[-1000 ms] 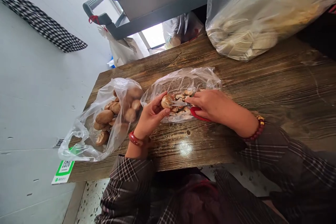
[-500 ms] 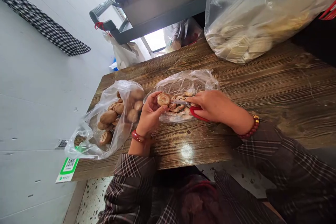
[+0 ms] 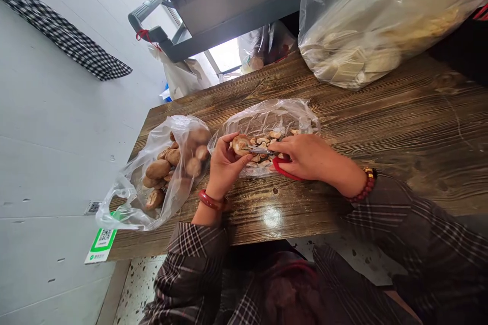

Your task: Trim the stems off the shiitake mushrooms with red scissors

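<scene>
My left hand [image 3: 224, 165] grips a brown mushroom [image 3: 241, 145] with its pale underside turned toward the right. Red-handled scissors [image 3: 286, 168] are in my right hand [image 3: 307, 157], their blades reaching to the mushroom's underside. Beneath both hands lies a clear plastic bag [image 3: 263, 110], spread open, with several cut mushroom pieces [image 3: 275, 134] on it. Left of my left hand, another clear plastic bag [image 3: 133, 216] stands open with several whole brown mushrooms [image 3: 157, 169] inside.
On the wooden table [image 3: 247, 218], a large clear bag [image 3: 354, 61] of pale flat pieces sits at the back right. A grey cart [image 3: 236, 15] with a handle stands beyond the far edge. A green-and-white QR code card [image 3: 102, 244] is at the left corner, by the wall.
My left hand has moved slightly right with the mushroom, which is turned a little. The scissor blades now overlap its underside rather than reaching just its edge.
</scene>
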A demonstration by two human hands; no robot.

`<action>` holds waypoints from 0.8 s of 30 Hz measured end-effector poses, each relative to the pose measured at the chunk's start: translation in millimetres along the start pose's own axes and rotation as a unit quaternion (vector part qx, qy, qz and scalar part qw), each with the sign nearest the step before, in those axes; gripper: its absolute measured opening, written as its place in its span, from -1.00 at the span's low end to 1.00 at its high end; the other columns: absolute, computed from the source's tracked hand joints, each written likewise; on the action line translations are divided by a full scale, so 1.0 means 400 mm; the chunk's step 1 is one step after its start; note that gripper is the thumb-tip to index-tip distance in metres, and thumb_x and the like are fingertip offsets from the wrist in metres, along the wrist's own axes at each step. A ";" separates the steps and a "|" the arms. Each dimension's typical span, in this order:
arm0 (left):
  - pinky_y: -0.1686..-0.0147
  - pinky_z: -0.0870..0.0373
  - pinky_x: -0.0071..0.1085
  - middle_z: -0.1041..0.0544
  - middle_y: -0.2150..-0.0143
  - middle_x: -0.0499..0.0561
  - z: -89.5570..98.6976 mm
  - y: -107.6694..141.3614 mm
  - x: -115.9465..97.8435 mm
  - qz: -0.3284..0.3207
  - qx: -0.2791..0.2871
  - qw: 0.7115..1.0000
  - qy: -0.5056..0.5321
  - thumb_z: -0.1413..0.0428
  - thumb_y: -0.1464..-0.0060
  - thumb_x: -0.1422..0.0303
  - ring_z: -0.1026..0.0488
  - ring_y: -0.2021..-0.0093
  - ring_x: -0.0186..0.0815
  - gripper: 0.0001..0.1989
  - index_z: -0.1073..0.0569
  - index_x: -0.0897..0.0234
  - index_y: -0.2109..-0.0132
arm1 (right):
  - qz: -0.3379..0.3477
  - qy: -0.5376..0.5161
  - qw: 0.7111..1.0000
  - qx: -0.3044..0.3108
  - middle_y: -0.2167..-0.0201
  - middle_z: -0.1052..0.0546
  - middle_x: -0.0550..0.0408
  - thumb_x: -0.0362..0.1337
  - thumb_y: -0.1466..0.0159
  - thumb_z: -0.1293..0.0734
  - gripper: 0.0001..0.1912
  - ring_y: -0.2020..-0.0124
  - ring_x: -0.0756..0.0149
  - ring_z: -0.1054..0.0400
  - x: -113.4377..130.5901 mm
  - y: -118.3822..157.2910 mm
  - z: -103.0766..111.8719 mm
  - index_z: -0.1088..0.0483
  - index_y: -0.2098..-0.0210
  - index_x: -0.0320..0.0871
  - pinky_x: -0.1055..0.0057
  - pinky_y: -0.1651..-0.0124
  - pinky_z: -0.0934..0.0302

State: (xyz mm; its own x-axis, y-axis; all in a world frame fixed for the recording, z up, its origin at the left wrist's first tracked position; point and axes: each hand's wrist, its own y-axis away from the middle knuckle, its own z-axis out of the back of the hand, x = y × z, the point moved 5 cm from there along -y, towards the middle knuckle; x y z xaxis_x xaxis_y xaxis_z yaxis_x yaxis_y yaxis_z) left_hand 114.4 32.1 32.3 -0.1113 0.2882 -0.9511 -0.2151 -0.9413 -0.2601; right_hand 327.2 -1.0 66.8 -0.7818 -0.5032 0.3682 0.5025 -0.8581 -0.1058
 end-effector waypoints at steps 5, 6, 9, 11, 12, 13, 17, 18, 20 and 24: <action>-0.06 -0.57 -0.21 -0.53 -0.11 0.10 -0.008 0.003 0.003 -0.012 -0.041 0.998 -0.042 -0.47 0.09 0.29 -0.57 -0.04 -0.20 -0.34 -0.39 0.21 -0.12 | -0.007 -0.009 1.000 0.027 0.22 -0.67 0.00 -0.21 -0.39 -0.29 -0.76 0.29 0.22 -0.44 0.007 -0.005 -0.013 -0.59 0.09 -0.09 0.31 0.34 0.08; -0.06 -0.57 -0.21 -0.53 -0.10 0.10 -0.008 0.004 0.004 -0.014 -0.050 0.997 -0.053 -0.47 0.10 0.29 -0.57 -0.05 -0.19 -0.34 -0.39 0.22 -0.11 | -0.008 -0.008 1.000 0.029 0.22 -0.67 0.00 -0.22 -0.39 -0.29 -0.77 0.30 0.23 -0.43 0.009 -0.006 -0.014 -0.58 0.10 -0.10 0.31 0.34 0.08; -0.07 -0.56 -0.19 -0.53 -0.08 0.11 -0.008 0.005 0.009 -0.017 -0.072 0.994 -0.085 -0.48 0.12 0.27 -0.56 -0.04 -0.16 -0.33 -0.41 0.23 -0.12 | -0.007 -0.002 0.999 0.033 0.21 -0.66 -0.01 -0.24 -0.39 -0.29 -0.78 0.32 0.24 -0.42 0.017 -0.007 -0.017 -0.57 0.12 -0.13 0.31 0.34 0.09; -0.08 -0.55 -0.18 -0.53 -0.05 0.09 -0.006 0.006 0.012 -0.016 -0.081 0.992 -0.098 -0.47 0.13 0.27 -0.56 -0.02 -0.18 -0.33 -0.42 0.24 -0.12 | -0.007 0.007 0.999 0.038 0.19 -0.67 -0.03 -0.23 -0.40 -0.28 -0.77 0.31 0.24 -0.42 0.020 -0.008 -0.021 -0.56 0.11 -0.14 0.31 0.35 0.09; -0.10 -0.55 -0.18 -0.53 -0.05 0.09 -0.006 0.006 0.012 -0.014 -0.080 0.992 -0.099 -0.48 0.13 0.28 -0.56 -0.02 -0.18 -0.33 -0.43 0.24 -0.13 | -0.008 0.013 0.999 0.041 0.19 -0.67 -0.04 -0.23 -0.41 -0.28 -0.76 0.31 0.23 -0.42 0.021 -0.009 -0.023 -0.57 0.10 -0.15 0.31 0.36 0.10; -0.10 -0.54 -0.19 -0.53 -0.05 0.09 -0.008 0.006 0.012 -0.010 -0.075 0.993 -0.093 -0.48 0.13 0.28 -0.56 -0.02 -0.19 -0.32 -0.43 0.23 -0.13 | -0.010 0.017 0.999 0.043 0.19 -0.67 -0.04 -0.22 -0.41 -0.27 -0.76 0.31 0.23 -0.42 0.021 -0.009 -0.025 -0.57 0.10 -0.15 0.31 0.36 0.11; -0.09 -0.55 -0.24 -0.54 -0.11 0.09 -0.019 0.003 0.006 0.028 -0.029 0.999 -0.013 -0.46 0.06 0.28 -0.56 -0.04 -0.22 -0.31 -0.41 0.20 -0.20 | -0.013 0.019 0.999 0.026 0.22 -0.68 -0.02 -0.20 -0.42 -0.27 -0.75 0.31 0.23 -0.45 0.013 -0.010 -0.024 -0.57 0.10 -0.13 0.31 0.37 0.11; -0.06 -0.56 -0.27 -0.55 -0.11 0.08 -0.020 0.002 0.003 0.038 -0.021 0.999 0.011 -0.45 0.04 0.27 -0.56 -0.03 -0.24 -0.31 -0.40 0.18 -0.21 | -0.011 0.017 1.000 0.017 0.21 -0.68 -0.02 -0.20 -0.42 -0.27 -0.75 0.30 0.22 -0.46 0.011 -0.009 -0.021 -0.56 0.08 -0.12 0.31 0.37 0.10; 0.06 -0.57 -0.36 -0.57 -0.11 0.07 -0.017 0.000 -0.004 0.050 -0.020 0.997 0.052 -0.44 0.01 0.25 -0.57 0.03 -0.27 -0.34 -0.40 0.15 -0.20 | -0.006 0.016 1.000 -0.002 0.17 -0.68 -0.02 -0.20 -0.42 -0.28 -0.73 0.27 0.20 -0.47 0.006 -0.007 -0.012 -0.55 -0.01 -0.10 0.31 0.35 0.07; 0.36 -0.46 -0.51 -0.59 -0.09 0.09 0.004 -0.003 -0.012 0.072 -0.038 0.990 0.118 -0.39 -0.04 0.23 -0.57 0.13 -0.32 -0.50 -0.46 0.17 -0.10 | -0.008 0.027 0.999 -0.036 0.12 -0.67 -0.02 -0.20 -0.42 -0.29 -0.67 0.22 0.17 -0.48 -0.007 -0.002 0.007 -0.54 -0.12 -0.06 0.31 0.32 0.01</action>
State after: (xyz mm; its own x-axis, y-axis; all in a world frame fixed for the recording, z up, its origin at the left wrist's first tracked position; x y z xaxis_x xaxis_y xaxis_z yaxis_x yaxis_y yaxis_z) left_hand 113.4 32.2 37.3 0.0969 0.1086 -0.9893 -0.1380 -0.9830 -0.1215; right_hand 330.1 1.5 68.4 -0.8094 -0.4917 0.3211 0.4625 -0.8707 -0.1675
